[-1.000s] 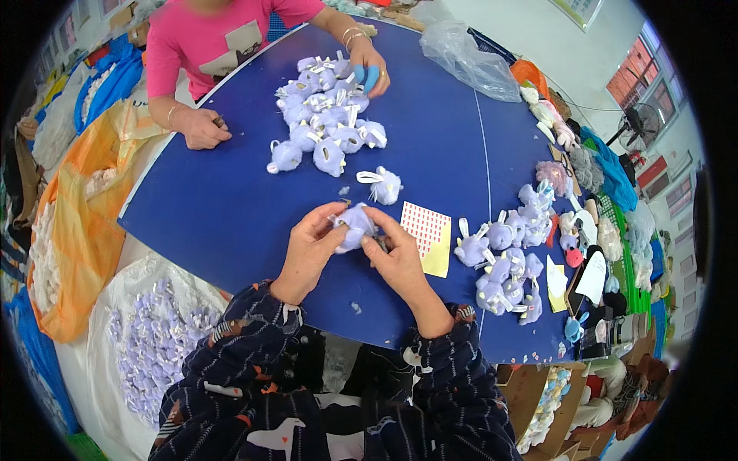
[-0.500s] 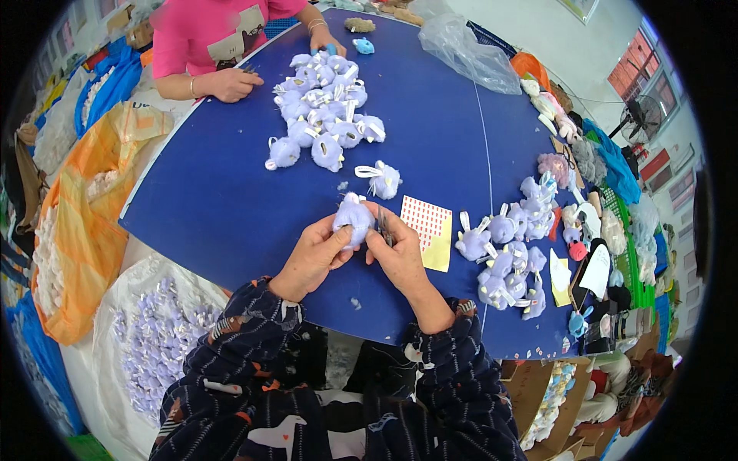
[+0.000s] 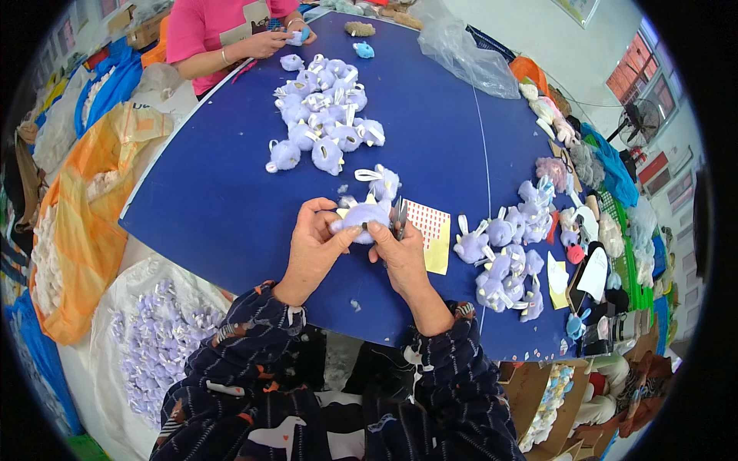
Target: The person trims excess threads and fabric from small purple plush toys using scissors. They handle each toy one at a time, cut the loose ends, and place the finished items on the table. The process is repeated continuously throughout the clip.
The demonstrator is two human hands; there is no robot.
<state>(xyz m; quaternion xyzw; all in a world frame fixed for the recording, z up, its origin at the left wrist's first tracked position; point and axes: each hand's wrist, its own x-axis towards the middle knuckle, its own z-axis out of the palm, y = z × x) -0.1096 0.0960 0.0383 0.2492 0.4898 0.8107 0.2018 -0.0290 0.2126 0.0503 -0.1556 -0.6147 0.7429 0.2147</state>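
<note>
A small lavender plush toy (image 3: 360, 218) with a pale yellow bit on top is held between both hands above the near part of the table. My left hand (image 3: 317, 244) grips its left side, thumb in front. The thumb of my right hand (image 3: 401, 260) presses its right side, beside a dark spot or slit on the front. In that same right hand are small metal scissors (image 3: 400, 218), pointing away from me. Just beyond my hands lies another lavender plush toy (image 3: 382, 183) with a white ear. A yellow sheet with red marks (image 3: 427, 234) lies to the right.
Lavender plush toys (image 3: 323, 107) are heaped farther up the blue table (image 3: 223, 192), with another group (image 3: 511, 253) at the right. A co-worker (image 3: 231, 38) in pink handles a toy at the far left. A white sack (image 3: 161, 338) of lavender pieces stands lower left.
The toy in my hands has turned and now lies wider, with my hands slightly farther apart. The co-worker's hands have drawn together around a toy.
</note>
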